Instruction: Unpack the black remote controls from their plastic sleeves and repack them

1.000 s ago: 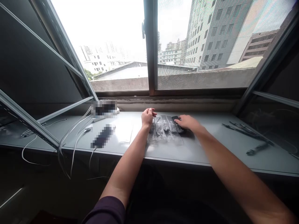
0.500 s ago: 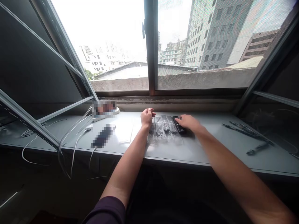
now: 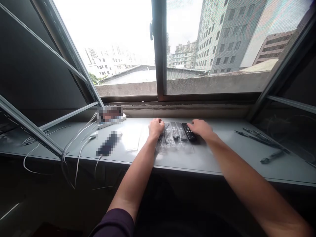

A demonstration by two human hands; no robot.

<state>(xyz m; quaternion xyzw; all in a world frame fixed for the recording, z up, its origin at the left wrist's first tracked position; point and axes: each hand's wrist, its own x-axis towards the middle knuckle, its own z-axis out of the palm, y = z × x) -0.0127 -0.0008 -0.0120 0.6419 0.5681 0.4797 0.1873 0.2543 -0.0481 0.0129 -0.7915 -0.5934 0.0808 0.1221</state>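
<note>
Best handling, I'd judge: R hand (image 3: 201, 127) light on the remote control (image 3: 190, 132), fingers at its edge, clear of btns, so it doesn't skid into the slick clear plastic bags (image 3: 172, 135); L hand (image 3: 156, 127) better used to steady the bags' far L side, w/o creasing them.

Remote lies on the bench (image 3: 217, 161), btn side up, just L of R hand & under its fingertips at the far end; can't tell if it's gripped or only touched. Bags sit btwn remote & L hand. L hand's fingers are curled in together next to the bags; can't tell if they pinch anything.
</note>
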